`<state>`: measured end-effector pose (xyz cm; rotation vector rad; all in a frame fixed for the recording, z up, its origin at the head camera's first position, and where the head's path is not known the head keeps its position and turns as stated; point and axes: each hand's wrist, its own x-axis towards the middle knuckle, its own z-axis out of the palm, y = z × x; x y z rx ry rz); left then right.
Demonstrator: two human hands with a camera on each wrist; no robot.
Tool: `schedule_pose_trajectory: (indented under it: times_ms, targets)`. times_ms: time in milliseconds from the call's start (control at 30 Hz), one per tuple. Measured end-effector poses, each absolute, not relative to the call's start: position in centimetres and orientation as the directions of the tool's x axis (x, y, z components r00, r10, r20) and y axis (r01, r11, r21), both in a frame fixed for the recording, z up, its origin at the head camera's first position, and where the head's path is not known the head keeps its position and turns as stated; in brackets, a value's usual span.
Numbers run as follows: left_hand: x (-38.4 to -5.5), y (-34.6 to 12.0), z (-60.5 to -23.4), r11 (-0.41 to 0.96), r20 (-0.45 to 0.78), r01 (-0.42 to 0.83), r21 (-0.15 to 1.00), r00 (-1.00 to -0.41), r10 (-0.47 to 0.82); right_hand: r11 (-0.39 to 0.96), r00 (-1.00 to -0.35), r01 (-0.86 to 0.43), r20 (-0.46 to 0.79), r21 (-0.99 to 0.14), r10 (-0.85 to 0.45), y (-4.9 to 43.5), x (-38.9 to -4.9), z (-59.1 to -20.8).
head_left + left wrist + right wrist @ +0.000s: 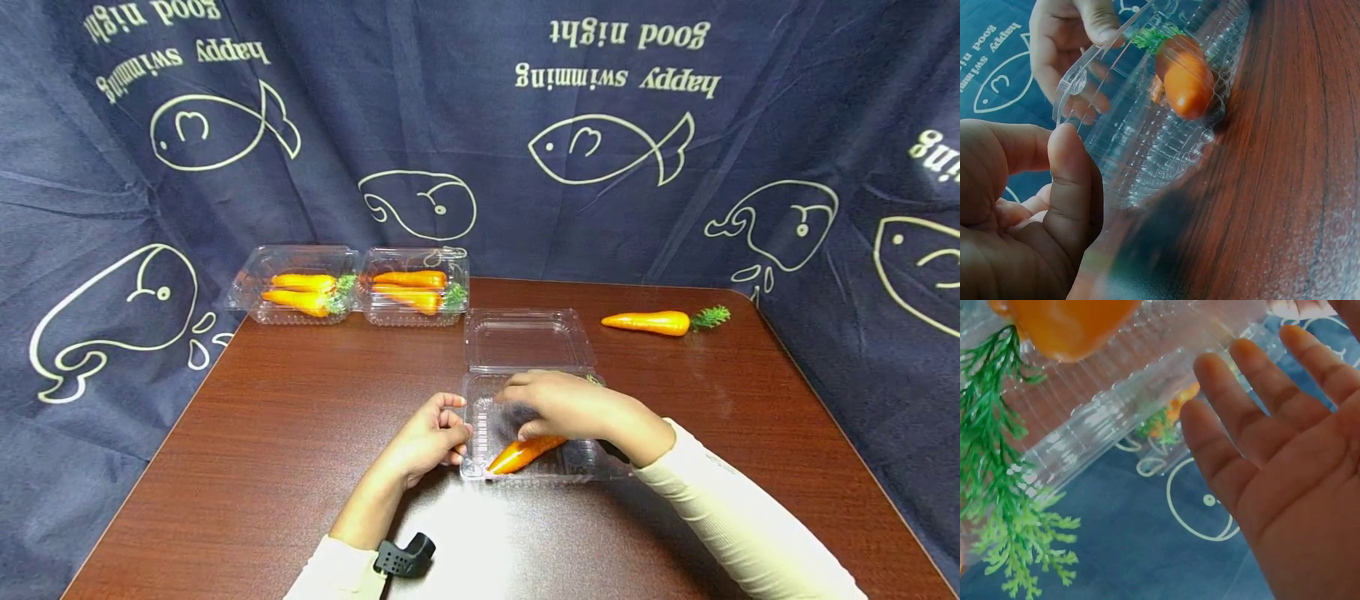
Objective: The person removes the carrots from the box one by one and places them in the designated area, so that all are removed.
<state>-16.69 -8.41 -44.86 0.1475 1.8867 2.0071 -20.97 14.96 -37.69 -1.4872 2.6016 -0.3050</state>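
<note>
An orange toy carrot (519, 455) lies slanted in a clear plastic clamshell box (480, 421) whose lid (529, 340) is folded back, away from the person. Thumb and fingers of the left hand (422, 442) pinch the box's left rim, seen closer in the left wrist view. Over the box and this carrot reaches the right hand (562, 407), hiding part of the carrot. The right wrist view shows its fingers (1260, 419) spread with nothing held, beside the carrot's green leafy top (997, 437).
Two closed clear boxes, a left one (258, 308) and a right one (459, 267), stand at the back left with carrots inside. Another loose carrot (648, 322) lies at the back right of the brown table (247, 467). A dark blue printed curtain (480, 100) hangs behind.
</note>
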Motion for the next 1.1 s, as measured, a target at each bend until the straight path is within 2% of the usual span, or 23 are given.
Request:
schedule_pose_trajectory:
  times_ms: [300,600,867,1100]
  targets:
    - [-16.6,-8.5,-44.9,-0.024,-0.182,-0.202,0.979,-0.922,0.342,0.506,-0.485,-0.814,-0.144,-0.286,-0.862,14.6,-21.1,-38.3]
    - [-16.6,-8.6,-44.9,-0.022,-0.179,-0.198,0.98,-0.921,0.346,0.471,-0.431,-0.814,-0.192,-0.34,-0.882,14.5,-21.2,-38.8]
    - [-16.5,-8.5,-44.8,-0.025,-0.167,-0.187,0.982,-0.924,0.344,0.499,-0.433,-0.784,-0.251,-0.368,-0.866,14.2,-21.3,-39.3]
    - [-16.5,-8.4,-44.8,-0.03,-0.166,-0.187,0.982,-0.926,0.34,0.506,-0.43,-0.791,-0.277,-0.345,-0.86,13.9,-21.3,-39.6]
